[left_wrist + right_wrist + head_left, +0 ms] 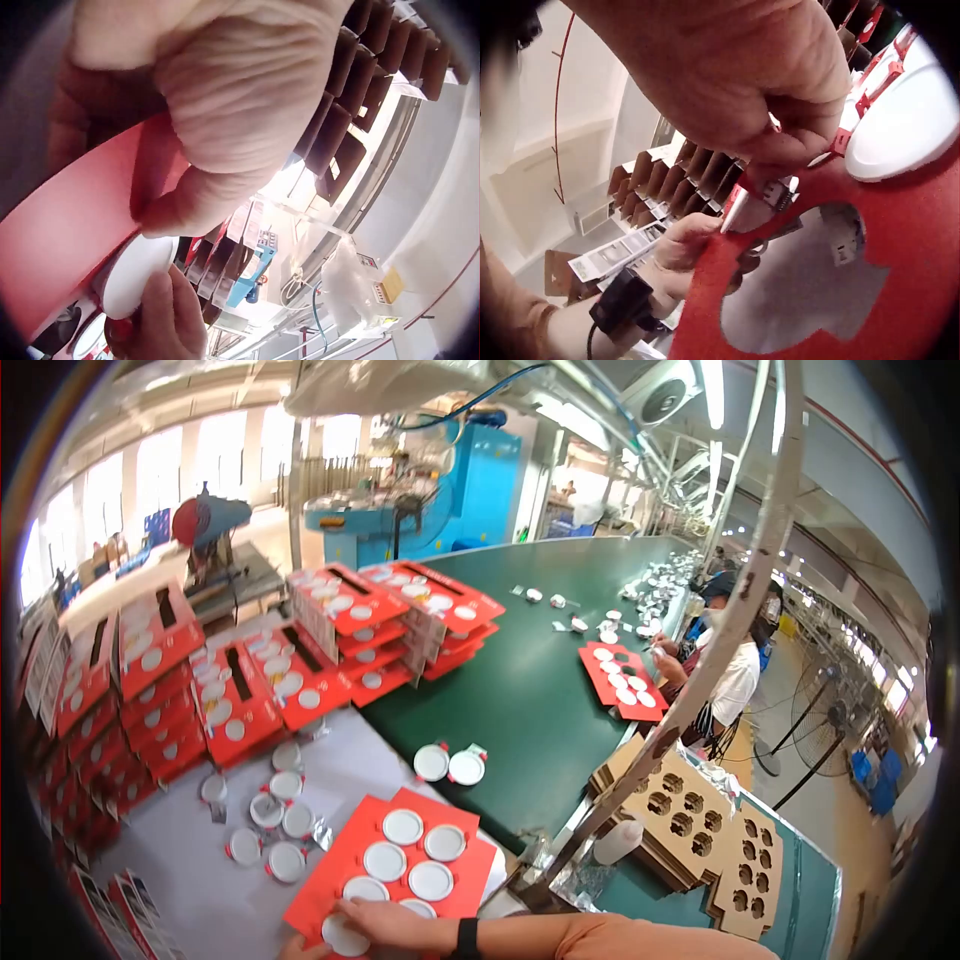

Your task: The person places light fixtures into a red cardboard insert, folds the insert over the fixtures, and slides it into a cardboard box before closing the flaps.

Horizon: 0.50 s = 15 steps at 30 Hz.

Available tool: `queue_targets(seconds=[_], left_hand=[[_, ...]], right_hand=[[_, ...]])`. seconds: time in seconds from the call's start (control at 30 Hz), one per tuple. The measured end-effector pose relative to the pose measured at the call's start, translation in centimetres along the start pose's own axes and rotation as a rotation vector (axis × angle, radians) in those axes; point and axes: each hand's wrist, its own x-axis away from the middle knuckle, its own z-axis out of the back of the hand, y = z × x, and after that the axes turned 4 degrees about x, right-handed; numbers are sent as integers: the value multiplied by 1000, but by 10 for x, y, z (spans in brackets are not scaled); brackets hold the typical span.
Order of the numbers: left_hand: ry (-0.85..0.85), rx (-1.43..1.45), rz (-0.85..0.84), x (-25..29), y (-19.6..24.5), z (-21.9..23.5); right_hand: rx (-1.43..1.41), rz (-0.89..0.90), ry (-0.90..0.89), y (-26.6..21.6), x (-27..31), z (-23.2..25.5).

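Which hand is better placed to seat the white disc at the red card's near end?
Probably the right hand: its fingers pinch that white disc, whereas the left hand grips the red card and seems better kept as support.

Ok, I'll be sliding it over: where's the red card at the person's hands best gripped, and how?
Probably pinch the red card by the far end of its left margin, from the left: that strip is bare, white discs fill the middle, and the right hand covers the near end.
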Motion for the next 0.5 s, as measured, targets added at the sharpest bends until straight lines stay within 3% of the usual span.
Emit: queue_targets(seconds=[0.03, 0.1, 0.23, 0.3, 0.4, 0.5], left_hand=[[24, 23, 15, 2, 2, -2], [-1, 10, 5, 1, 0, 2], [-8, 9, -12, 1, -9, 3], [9, 47, -12, 4, -9, 2], [25, 92, -9, -3, -19, 7], [33, 66, 4, -14, -34, 18]], right_hand=[[-49, -54, -63, 2, -2, 5], [57, 25, -86, 4, -6, 4], [182, 116, -24, -6, 1, 10], [293, 44, -91, -23, 15, 26], [326, 39, -71, 6, 23, -10], [318, 82, 4, 8, 25, -14]])
